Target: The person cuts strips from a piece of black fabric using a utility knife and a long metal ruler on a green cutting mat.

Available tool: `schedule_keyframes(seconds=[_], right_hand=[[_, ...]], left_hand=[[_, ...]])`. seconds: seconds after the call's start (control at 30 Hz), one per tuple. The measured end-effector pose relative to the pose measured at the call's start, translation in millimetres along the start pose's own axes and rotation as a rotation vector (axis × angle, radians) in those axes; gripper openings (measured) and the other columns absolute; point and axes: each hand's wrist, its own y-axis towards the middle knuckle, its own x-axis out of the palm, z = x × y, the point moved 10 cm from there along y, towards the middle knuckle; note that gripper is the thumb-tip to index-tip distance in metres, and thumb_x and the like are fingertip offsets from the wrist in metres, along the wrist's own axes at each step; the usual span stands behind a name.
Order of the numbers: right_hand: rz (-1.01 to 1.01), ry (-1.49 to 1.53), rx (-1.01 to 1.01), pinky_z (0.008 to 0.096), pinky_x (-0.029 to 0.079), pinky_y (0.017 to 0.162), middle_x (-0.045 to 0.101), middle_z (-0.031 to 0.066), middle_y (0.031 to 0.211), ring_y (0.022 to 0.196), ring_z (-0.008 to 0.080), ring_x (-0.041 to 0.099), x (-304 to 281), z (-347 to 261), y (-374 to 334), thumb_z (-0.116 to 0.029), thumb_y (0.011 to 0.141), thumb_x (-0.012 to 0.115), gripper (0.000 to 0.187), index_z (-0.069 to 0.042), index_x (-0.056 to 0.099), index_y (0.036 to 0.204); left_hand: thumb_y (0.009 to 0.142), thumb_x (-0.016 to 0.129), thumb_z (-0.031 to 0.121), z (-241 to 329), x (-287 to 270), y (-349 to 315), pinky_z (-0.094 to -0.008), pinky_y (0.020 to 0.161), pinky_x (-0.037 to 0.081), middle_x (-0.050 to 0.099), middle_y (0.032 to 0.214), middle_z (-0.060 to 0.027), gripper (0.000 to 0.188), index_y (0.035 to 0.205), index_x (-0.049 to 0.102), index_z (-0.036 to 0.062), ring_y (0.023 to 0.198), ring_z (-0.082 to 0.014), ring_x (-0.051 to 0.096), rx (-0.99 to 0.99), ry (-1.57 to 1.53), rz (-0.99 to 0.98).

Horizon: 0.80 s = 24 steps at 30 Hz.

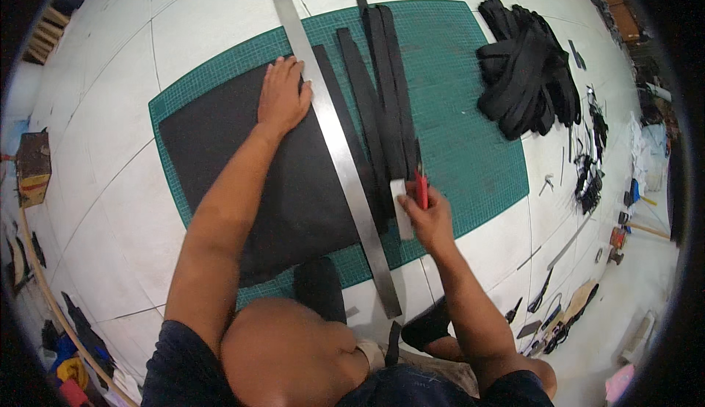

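My left hand (285,97) lies flat on a black sheet of material (294,194), its fingertips against the edge of a long steel ruler (339,153). The ruler runs slantwise over the sheet, and a narrow band of black shows along its right side. My right hand (429,218) is closed around a red-handled cutter (421,189), beside the lower ends of several cut black strips (389,76). A pale flat strip (402,220) is also at its fingers; whether it is gripped or only touched, I cannot tell. Under all this lies a green cutting mat (459,113).
A heap of black straps (525,73) rests over the mat's right edge. Farther right on the pale tiled floor (110,157) are dark scraps (590,179) and loose tools (558,322). A wooden block-like box (34,170) stands far left. My knees are at the mat's near edge.
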Motion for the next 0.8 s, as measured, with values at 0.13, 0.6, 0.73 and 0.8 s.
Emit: schedule_keyframes(seconds=[0.13,0.6,0.73,0.8], right_hand=[[0.038,-0.038,-0.309,0.0357,0.052,0.074,0.07,0.0125,0.087,0.08,0.02,0.066,19,-78,72,-0.024,0.083,0.08,0.034,0.001,0.067,0.101],[0.161,-0.262,-0.354,0.0395,0.053,0.08,0.072,0.0143,0.089,0.085,0.0293,0.071,117,-198,212,-0.03,0.076,0.085,0.041,-0.002,0.061,0.095],[0.154,-0.227,-0.339,0.04,0.054,0.08,0.072,0.0144,0.089,0.086,0.0293,0.071,121,-188,218,-0.03,0.075,0.085,0.041,-0.003,0.062,0.094],[0.163,-0.213,-0.353,0.04,0.054,0.08,0.072,0.0138,0.089,0.085,0.0289,0.071,120,-189,219,-0.03,0.075,0.085,0.041,-0.003,0.062,0.095]], left_hand=[[0.095,0.057,0.017,9,-1,1,-0.0521,0.12,0.027,0.052,0.143,-0.02,0.041,0.132,0.056,0.0011,0.139,-0.0423,0.042,0.02,0.035,0.054],[0.095,0.056,0.015,-1,-4,2,-0.0516,0.119,0.028,0.051,0.144,-0.0195,0.041,0.133,0.056,0.0024,0.139,-0.0406,0.042,-0.042,-0.097,-0.041],[0.096,0.055,0.017,0,-2,2,-0.0494,0.12,0.029,0.052,0.144,-0.0159,0.04,0.134,0.058,0.0051,0.139,-0.0369,0.043,-0.03,-0.047,-0.037],[0.096,0.055,0.017,0,0,4,-0.0503,0.12,0.028,0.05,0.147,-0.017,0.041,0.136,0.057,0.0057,0.14,-0.0383,0.041,-0.038,-0.06,-0.06]])
